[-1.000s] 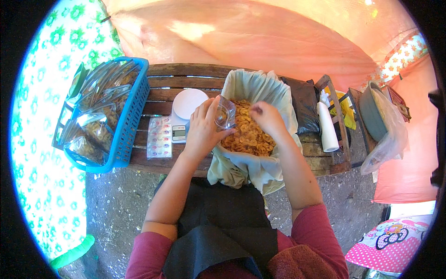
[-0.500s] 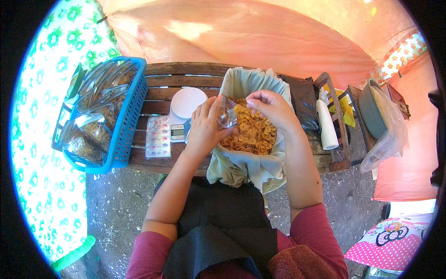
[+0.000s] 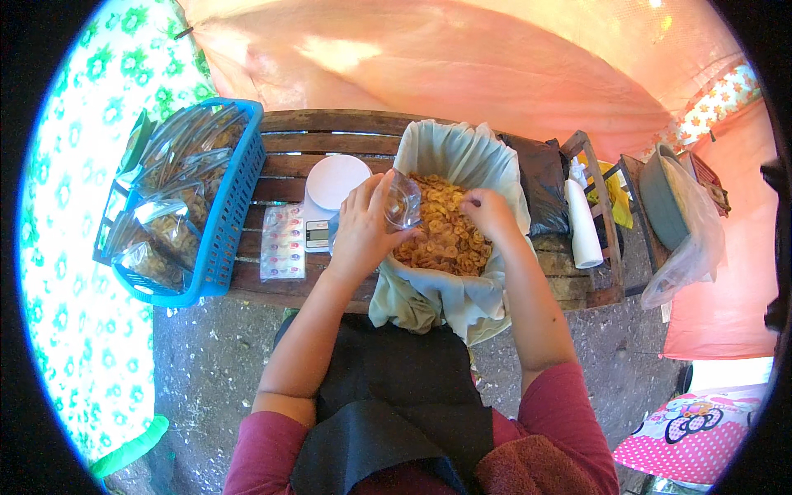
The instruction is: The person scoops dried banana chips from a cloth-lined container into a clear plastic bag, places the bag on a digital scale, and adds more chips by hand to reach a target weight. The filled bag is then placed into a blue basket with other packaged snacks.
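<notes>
My left hand grips a clear plastic bag, its mouth held apart over the left side of a basket lined with pale cloth. Yellow-brown chips lie heaped in this basket. Above their right side is my right hand, its fingertips pinched together and pointing down at the chips. Whether anything is between them is too small to tell. Just left of my left hand stand a white kitchen scale with a round plate and a sheet of printed labels.
A blue plastic basket full of packed clear bags takes up the bench's left end. To the right are a black plastic bag, a white roll and a grey-green tub with clear plastic over it. The slatted wooden bench stands against orange sheeting.
My right hand has moved down and slightly right, away from the clear bag's mouth to the chips. The left hand keeps hold of the bag in nearly the same place.
</notes>
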Motion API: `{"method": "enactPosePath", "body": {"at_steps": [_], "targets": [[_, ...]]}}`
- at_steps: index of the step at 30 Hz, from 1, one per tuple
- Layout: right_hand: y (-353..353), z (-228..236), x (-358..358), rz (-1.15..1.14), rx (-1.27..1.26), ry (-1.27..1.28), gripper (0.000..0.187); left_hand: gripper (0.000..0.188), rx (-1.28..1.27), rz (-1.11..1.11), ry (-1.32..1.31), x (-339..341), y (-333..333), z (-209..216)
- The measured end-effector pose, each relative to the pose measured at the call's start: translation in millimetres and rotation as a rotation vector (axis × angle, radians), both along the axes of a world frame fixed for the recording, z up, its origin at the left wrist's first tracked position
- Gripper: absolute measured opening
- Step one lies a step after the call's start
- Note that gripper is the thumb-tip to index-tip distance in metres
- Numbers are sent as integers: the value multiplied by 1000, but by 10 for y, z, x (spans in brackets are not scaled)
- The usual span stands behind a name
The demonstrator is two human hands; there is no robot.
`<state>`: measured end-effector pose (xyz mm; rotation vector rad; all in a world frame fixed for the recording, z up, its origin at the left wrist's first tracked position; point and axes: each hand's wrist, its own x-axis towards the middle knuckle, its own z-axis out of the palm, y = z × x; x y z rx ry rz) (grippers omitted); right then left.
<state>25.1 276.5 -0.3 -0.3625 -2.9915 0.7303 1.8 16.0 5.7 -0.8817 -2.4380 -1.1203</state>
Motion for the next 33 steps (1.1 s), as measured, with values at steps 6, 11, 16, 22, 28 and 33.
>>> {"method": "enactPosePath", "body": {"at_steps": [6, 11, 16, 22, 28, 33], "targets": [[-381, 518, -7, 152, -440, 167, 23, 99, -35, -3, 9, 9, 39, -3], [-601, 732, -33, 103, -599, 31, 25, 99, -42, 2, 18, 3, 37, 11], [-415, 554, -85, 223, -745, 20, 31, 100, -23, -5, -7, 3, 33, 8], [94, 120, -249, 17, 155, -204, 55, 101, -5, 1, 9, -10, 11, 35], [29, -271, -6, 36, 223, -363, 73, 98, 15, 26, -8, -39, -67, 12], [145, -60, -71, 117, -249, -308, 55, 97, 16, 34, -2, -77, -72, -29]]}}
